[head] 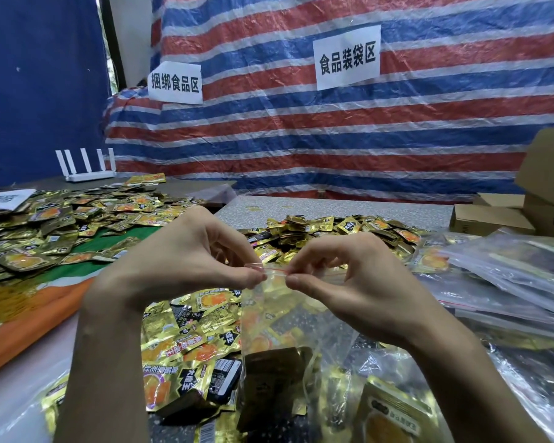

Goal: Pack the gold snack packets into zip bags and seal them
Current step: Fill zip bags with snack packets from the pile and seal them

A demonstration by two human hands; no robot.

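Fingers (pixel 257 277) of my left hand (pixel 186 254) and right hand (pixel 362 279) pinch the zip bag (pixel 279 318) mouth at centre frame (gold packets (pixel 263 342) inside), to press it sealed.

Zip bag (pixel 279 321): top strip partly hidden under the pinching fingertips of left hand (pixel 186 260) and right hand (pixel 343 282) — can't tell if it's pressed closed. Packets inside are blurred by the plastic, count unclear. Both forearms and a large gold packet (pixel 390 420) are cut by the bottom edge. Cardboard boxes (pixel 547 187) are cut at the right edge, printed sheet (pixel 4 198) at the left — possibly a QR code. Far heap (pixel 77 215): print too small to read.
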